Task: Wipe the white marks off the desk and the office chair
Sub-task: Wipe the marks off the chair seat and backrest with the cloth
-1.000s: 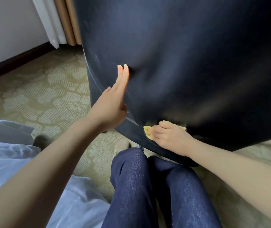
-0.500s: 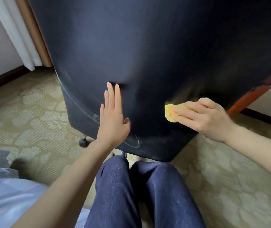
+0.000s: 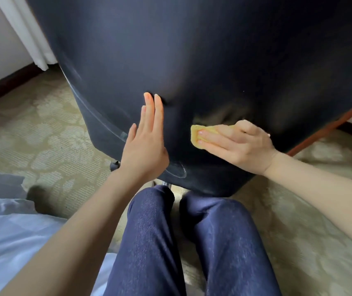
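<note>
A person's left hand (image 3: 144, 146), reaching up from the lower left of the frame, lies flat and empty, fingers straight, against the dark back of the office chair (image 3: 192, 60). The right hand (image 3: 239, 146), at centre right, presses a yellow cloth (image 3: 196, 135) to the chair with extended fingers (thumb hidden). The chair fills the upper frame, with faint white marks (image 3: 176, 170) curving along its lower left edge.

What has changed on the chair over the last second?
The right hand slid the yellow cloth up the chair back from its bottom edge, then left toward the left hand. The left hand stays flat on the chair back; the right hand still presses the yellow cloth.
</note>
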A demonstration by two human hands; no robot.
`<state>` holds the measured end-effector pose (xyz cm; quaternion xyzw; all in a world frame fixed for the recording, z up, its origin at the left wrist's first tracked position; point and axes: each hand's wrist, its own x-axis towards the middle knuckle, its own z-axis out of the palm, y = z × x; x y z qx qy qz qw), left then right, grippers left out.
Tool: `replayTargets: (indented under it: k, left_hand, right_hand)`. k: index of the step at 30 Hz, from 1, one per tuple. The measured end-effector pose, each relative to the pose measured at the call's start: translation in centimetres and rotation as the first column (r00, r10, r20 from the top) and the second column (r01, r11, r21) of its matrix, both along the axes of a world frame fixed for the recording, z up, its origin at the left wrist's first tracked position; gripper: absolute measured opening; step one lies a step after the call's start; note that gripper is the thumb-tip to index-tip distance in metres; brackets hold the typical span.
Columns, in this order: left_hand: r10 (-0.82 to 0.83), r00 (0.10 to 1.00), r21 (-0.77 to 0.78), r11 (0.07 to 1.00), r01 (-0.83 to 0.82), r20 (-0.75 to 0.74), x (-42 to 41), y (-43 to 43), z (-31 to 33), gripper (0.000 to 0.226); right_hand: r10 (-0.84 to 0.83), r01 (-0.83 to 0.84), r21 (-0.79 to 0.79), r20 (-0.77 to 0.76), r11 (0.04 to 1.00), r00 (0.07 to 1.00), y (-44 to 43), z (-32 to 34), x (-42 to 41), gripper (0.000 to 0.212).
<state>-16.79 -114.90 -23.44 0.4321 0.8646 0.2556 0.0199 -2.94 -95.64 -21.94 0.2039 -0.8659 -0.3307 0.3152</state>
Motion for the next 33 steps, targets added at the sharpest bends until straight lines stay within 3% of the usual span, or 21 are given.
replayTargets:
  k: [3,8,11,15,21,24,27,33]
  left_hand:
    - [0.063,0.998,0.005,0.998,-0.063,-0.02,0.5,0.4,-0.1,0.104]
    - [0.132,0.991,0.027,0.991,-0.132,0.005,1.1,1.4,-0.4,0.102]
    - [0.138,0.99,0.024,0.99,-0.138,0.012,1.3,1.6,-0.4,0.103]
    - [0.129,0.991,0.005,0.992,-0.129,-0.018,1.2,1.4,-0.4,0.104]
    - [0.154,0.968,0.003,0.988,-0.156,-0.197,2.2,0.5,-0.7,0.103]
    - [0.064,0.951,-0.026,0.997,-0.076,-0.304,3.5,0.3,-1.3,0.105]
    - [-0.049,0.937,-0.091,0.996,0.019,-0.344,4.4,0.7,-2.0,0.112]
    - [-0.08,0.919,-0.155,0.988,0.021,-0.386,3.9,1.5,-2.9,0.111]
  right_hand:
    - [-0.017,0.012,0.025,0.209,1.0,0.978,0.8,-3.8,1.9,0.026]
    - [-0.061,0.024,0.098,0.396,0.995,0.916,2.6,-6.5,5.1,0.048]
    - [-0.085,0.008,0.173,0.445,0.985,0.892,3.7,-6.4,7.2,0.052]
    - [-0.087,0.02,0.153,0.448,0.988,0.89,4.6,-4.0,9.5,0.044]
    - [-0.108,0.066,0.135,0.333,0.989,0.937,4.9,3.3,11.1,0.039]
    - [-0.112,0.079,0.139,0.246,0.987,0.963,4.4,6.9,10.6,0.031]
    - [-0.112,0.101,0.111,0.094,0.989,0.989,3.3,9.3,9.2,0.025]
    - [-0.044,0.044,-0.007,-0.236,0.999,0.971,1.7,10.1,5.0,0.017]
